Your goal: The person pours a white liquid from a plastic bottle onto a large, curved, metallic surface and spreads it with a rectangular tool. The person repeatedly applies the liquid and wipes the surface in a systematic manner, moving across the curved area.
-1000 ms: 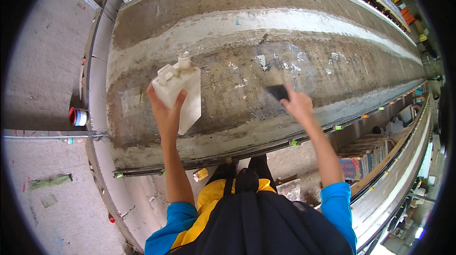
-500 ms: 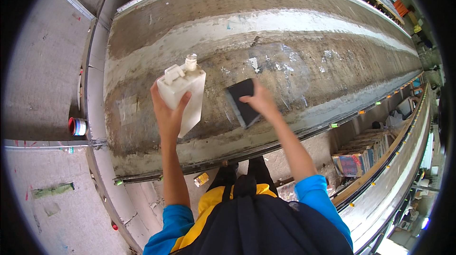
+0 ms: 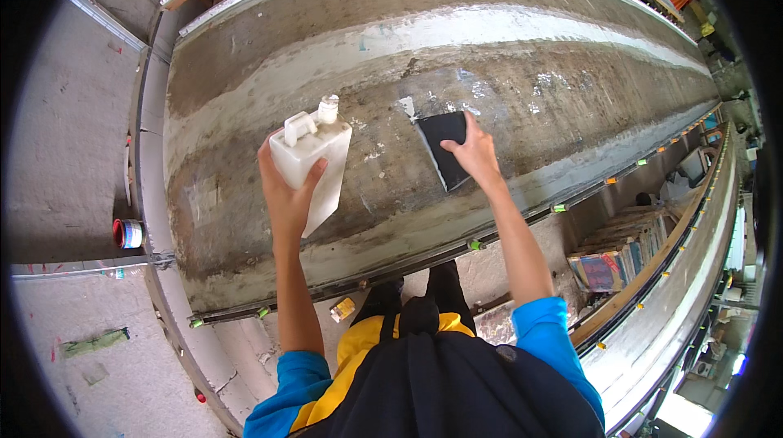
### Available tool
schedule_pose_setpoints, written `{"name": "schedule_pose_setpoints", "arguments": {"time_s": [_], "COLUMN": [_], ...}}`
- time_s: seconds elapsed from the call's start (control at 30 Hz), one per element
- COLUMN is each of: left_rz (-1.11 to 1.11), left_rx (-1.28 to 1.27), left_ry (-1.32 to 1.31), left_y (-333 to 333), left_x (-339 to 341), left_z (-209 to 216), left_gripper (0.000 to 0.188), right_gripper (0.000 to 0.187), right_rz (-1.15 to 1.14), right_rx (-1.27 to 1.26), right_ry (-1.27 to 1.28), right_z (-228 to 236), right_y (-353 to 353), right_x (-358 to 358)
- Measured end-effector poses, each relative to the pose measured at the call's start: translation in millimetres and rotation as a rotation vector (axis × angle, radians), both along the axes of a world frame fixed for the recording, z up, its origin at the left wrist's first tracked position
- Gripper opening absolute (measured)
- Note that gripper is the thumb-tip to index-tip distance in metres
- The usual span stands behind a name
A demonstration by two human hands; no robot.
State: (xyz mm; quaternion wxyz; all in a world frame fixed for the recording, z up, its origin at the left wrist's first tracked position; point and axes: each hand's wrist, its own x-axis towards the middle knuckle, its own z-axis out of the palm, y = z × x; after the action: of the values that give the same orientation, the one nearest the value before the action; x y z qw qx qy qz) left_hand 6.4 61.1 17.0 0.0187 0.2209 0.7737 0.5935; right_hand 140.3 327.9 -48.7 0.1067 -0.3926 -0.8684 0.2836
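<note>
A whitish plastic jug (image 3: 314, 162) with a moulded handle and a capped neck is gripped in my left hand (image 3: 287, 197), thumb along its near side. My right hand (image 3: 476, 152) grasps a dark, flat rectangular pad (image 3: 444, 134) with a lighter edge, thumb on top and fingers round its far right edge. Below both lies a long, stained table surface (image 3: 245, 218), brown with whitish streaks and flakes. The pad is right at that surface; whether it touches cannot be told.
A red-rimmed can (image 3: 128, 233) stands at the left beside the table. Small coloured clips (image 3: 476, 245) line the near table edge. A yellow-labelled container (image 3: 342, 309) is on the floor by my feet. Stacked framed boards (image 3: 616, 263) fill a space at the right, under another long table (image 3: 661, 340).
My right hand has carried the dark pad to the right and slightly away from me. The jug stays in my left hand, nearly in place. The whole view has shifted slightly.
</note>
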Motion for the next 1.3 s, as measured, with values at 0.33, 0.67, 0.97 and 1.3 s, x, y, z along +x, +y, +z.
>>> {"name": "schedule_pose_setpoints", "arguments": {"time_s": [0.33, 0.67, 0.97, 1.3], "left_rz": [0.452, 0.712, 0.562, 0.336], "left_rx": [0.036, 0.039, 0.115, 0.131], "left_ry": [0.116, 0.169, 0.065, 0.029], "left_y": [-20, -52, -46, -22], "left_x": [32, 55, 31, 3], "left_z": [0, 11, -26, -27], "left_gripper": [0.069, 0.072, 0.071, 0.071], "right_gripper": [0.088, 0.071, 0.074, 0.072], "right_rz": [0.123, 0.38, -0.096, 0.228], "right_rx": [-0.307, -0.47, 0.083, -0.308], "right_ry": [-0.051, 0.316, -0.108, 0.003], "right_z": [5, -40, 2, -3], "right_y": [21, -129, 78, -85], "right_x": [-11, -97, 38, -35]}}
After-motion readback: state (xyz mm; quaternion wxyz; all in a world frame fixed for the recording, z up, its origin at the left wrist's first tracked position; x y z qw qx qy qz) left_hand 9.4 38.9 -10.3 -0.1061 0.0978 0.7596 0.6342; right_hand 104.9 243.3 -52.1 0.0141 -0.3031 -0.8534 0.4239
